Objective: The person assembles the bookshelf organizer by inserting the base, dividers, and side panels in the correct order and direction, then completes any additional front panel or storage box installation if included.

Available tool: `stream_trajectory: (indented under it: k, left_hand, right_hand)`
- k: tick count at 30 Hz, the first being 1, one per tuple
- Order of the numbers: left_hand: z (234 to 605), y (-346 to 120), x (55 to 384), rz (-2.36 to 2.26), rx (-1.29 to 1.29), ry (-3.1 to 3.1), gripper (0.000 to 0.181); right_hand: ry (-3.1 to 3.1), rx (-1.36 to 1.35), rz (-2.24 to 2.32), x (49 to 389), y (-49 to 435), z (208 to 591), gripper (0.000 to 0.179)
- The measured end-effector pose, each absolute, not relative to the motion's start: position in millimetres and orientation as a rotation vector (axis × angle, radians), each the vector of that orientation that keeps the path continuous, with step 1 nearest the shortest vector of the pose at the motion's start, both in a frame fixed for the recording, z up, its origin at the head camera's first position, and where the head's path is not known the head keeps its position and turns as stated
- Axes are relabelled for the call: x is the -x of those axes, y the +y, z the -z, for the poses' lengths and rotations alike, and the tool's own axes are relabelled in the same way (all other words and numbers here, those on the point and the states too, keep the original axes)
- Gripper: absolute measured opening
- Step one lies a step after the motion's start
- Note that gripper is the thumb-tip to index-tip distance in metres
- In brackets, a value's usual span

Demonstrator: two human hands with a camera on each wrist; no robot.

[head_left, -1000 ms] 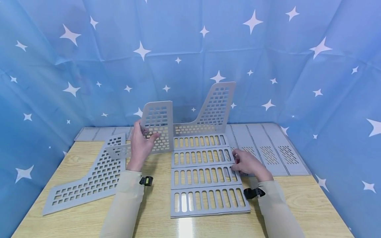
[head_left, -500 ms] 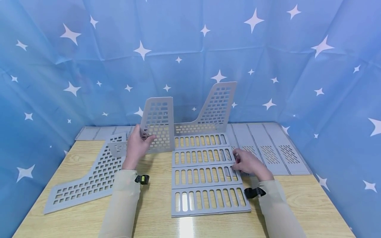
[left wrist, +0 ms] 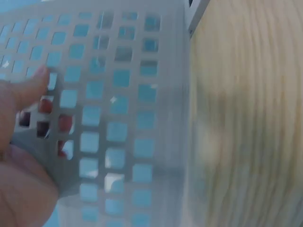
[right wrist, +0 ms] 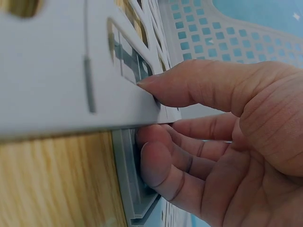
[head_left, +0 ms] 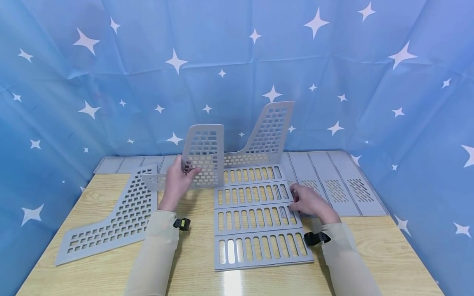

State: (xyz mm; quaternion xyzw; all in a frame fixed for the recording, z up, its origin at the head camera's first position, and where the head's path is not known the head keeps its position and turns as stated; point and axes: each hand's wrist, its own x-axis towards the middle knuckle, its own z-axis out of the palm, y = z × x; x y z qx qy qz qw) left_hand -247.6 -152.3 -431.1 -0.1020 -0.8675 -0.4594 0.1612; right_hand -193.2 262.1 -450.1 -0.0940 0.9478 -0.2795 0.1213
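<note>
My left hand [head_left: 177,181] grips a grey perforated side panel [head_left: 220,158] and holds it upright, thumb on the near face and fingertips behind, seen through its holes in the left wrist view. Its right edge stands at the back left of a grey slatted panel [head_left: 259,230]; whether they touch I cannot tell. At the slatted panel's right edge, my right hand [head_left: 311,202] pinches the rim, thumb on top and curled fingers below, as the right wrist view shows. Another perforated side panel [head_left: 285,131] stands upright at the slatted panel's far end.
A third perforated panel [head_left: 140,230] lies flat on the wooden table [head_left: 192,255] at left. Grey panels with slanted slots [head_left: 349,205] lie at the back right, and more flat grey panels [head_left: 127,165] at the back left. A blue star-patterned curtain [head_left: 237,82] hangs behind.
The left hand's panel rose a little, then came down and shifted right, now overlapping the standing panel in the head view. My right hand has kept its place on the slatted panel.
</note>
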Motion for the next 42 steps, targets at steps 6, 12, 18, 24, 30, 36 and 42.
stream_trajectory:
  k: [6, 12, 18, 24, 30, 36, 42]
  left_hand:
    - [426.0, -177.0, 246.9, 1.185, 0.207, -2.45, 0.042]
    - [432.1, -204.3, 243.2, 1.097, -0.188, -2.31, 0.036]
    - [437.3, -215.5, 239.5, 1.348, -0.441, -2.376, 0.05]
    - [442.3, -217.2, 242.9, 1.486, -0.511, -2.421, 0.056]
    - [439.2, -215.4, 243.4, 1.497, -0.556, -2.44, 0.055]
    - [434.7, -214.8, 243.2, 1.526, -0.605, -2.463, 0.053]
    - [430.2, -214.8, 241.4, 1.562, -0.612, -2.476, 0.052]
  right_hand:
    - [2.733, 0.245, 0.855, 192.5, 262.4, 449.4, 0.054]
    - [2.718, 0.222, 0.891, 191.4, 263.0, 448.4, 0.048]
    - [2.8, 0.295, 0.887, 194.6, 263.0, 450.8, 0.021]
    - [2.828, 0.351, 0.901, 196.4, 262.8, 452.6, 0.01]
    - [2.846, 0.357, 0.85, 197.5, 262.1, 454.5, 0.031]
    - [2.853, 0.35, 0.824, 197.5, 261.3, 453.0, 0.03]
    - [2.837, 0.323, 0.818, 197.2, 262.3, 450.3, 0.027]
